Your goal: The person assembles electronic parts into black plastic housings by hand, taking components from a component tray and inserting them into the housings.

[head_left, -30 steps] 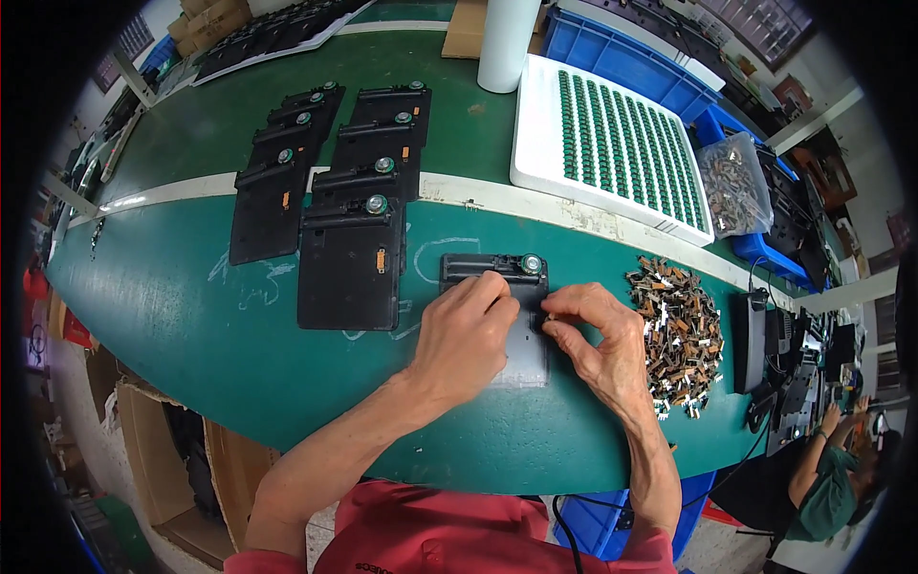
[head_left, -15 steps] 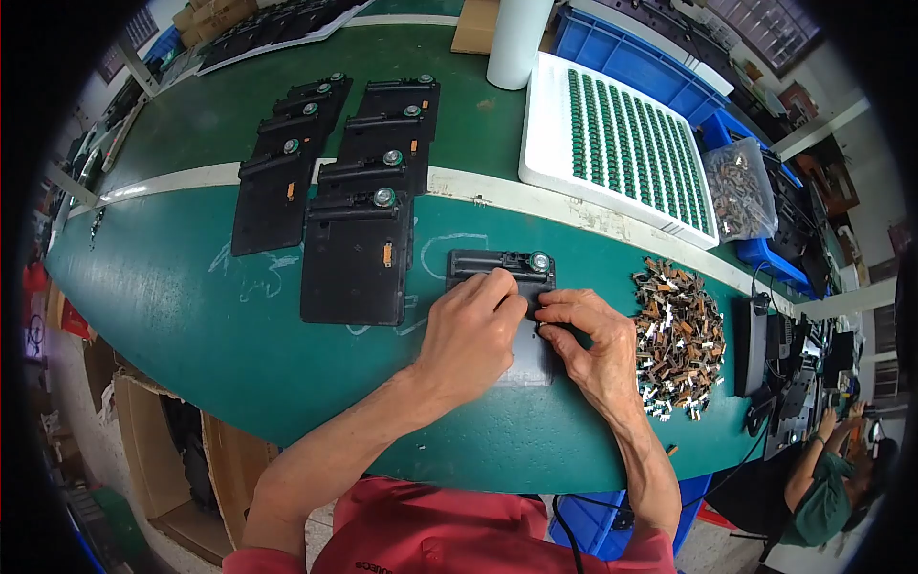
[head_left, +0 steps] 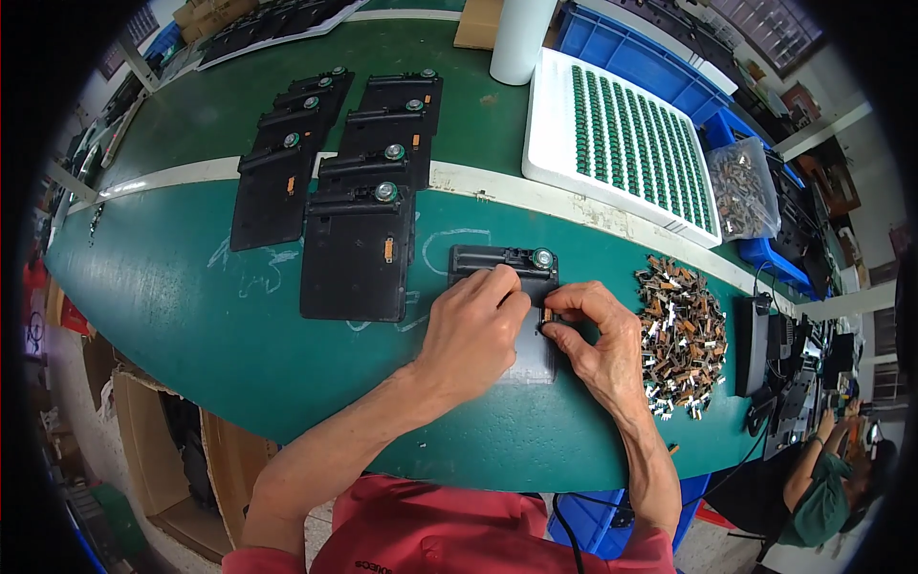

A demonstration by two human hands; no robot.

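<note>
More of the small brown connector (head_left: 548,317) shows now than half a second ago. My right hand (head_left: 602,335) has it in a narrow pinch — between thumb and forefinger, at the right edge of the black plate (head_left: 534,362). My left hand (head_left: 473,330) is curled over the plate; its fingertips are hidden, so I can't tell its grip.

White cylinder (head_left: 521,40) at 12 o'clock, blue plastic crate (head_left: 639,61) at 1, co-worker (head_left: 819,496) at 4, cardboard carton (head_left: 231,461) at 8.
</note>
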